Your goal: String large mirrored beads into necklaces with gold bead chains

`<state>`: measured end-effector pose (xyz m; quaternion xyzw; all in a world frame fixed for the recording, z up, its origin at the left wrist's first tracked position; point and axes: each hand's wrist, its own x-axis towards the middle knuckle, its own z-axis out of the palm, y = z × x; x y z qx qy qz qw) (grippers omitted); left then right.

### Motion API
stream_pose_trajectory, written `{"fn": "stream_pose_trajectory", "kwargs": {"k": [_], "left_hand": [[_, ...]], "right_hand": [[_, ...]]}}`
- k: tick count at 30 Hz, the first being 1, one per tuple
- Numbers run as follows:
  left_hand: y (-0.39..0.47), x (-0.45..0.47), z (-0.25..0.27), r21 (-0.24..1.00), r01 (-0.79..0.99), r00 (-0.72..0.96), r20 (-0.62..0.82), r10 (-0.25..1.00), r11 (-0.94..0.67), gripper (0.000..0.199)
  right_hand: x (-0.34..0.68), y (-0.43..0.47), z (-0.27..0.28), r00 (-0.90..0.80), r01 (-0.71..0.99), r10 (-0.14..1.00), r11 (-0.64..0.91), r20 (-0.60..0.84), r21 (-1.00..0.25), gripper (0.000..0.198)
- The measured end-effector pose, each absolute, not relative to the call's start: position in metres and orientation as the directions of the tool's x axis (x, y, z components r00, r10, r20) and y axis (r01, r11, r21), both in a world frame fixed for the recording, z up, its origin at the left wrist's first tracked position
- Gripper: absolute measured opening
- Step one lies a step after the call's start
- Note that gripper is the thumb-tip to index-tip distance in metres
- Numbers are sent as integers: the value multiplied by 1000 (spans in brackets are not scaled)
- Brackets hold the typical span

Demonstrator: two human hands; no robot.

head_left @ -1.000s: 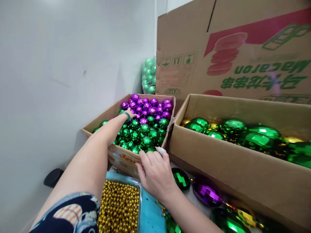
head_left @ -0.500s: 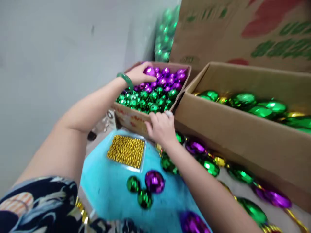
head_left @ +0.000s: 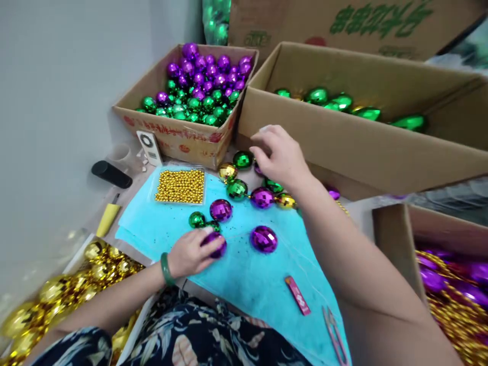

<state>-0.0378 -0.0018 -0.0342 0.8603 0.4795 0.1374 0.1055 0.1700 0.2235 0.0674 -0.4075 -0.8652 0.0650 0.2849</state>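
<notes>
My left hand [head_left: 190, 254], with a green bangle on the wrist, is closed around a purple faceted ball [head_left: 215, 245] on the turquoise cloth [head_left: 244, 274]. Beside it lie a small green ball [head_left: 197, 219], a purple ball [head_left: 221, 209] and a larger purple ball [head_left: 263, 239]. My right hand [head_left: 280, 155] hovers with curled fingers over a string of green, gold and purple balls [head_left: 247, 190] near the front of the big carton; whether it pinches anything is unclear. A tray of small gold beads [head_left: 180, 185] rests on the cloth's far left corner.
A carton of purple and green balls [head_left: 198, 86] stands at the back left; a long carton of large green balls [head_left: 343, 127] to its right. Gold balls [head_left: 76, 274] fill a box at left, purple beads [head_left: 453, 284] one at right. A red lighter [head_left: 297, 295] and snips [head_left: 333, 330] lie on the cloth.
My left hand has come back from the far carton with a purple ball and set it down on the cloth. My right hand left the carton's edge. The view tilted downward.
</notes>
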Motion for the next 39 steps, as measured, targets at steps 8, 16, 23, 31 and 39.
{"fn": "stream_pose_trajectory", "kwargs": {"k": [8,16,23,31,39], "left_hand": [[33,69,-38,99,810,576,42,816,-578,55],[60,84,-89,86,919,380,74,922,-386,66],[124,59,-11,131,826,472,372,799,-549,46],[280,100,106,129,775,441,589,677,-618,33],[388,152,117,281,878,397,29,917,-389,50]], "right_hand": [[272,259,114,-246,904,876,362,415,-228,27],[353,350,127,51,996,997,-47,52,-77,36],[361,368,99,30,992,990,-47,-138,-118,48],[348,321,97,40,987,979,-69,-201,-142,78],[341,315,104,17,982,972,-60,-236,-177,53]]}}
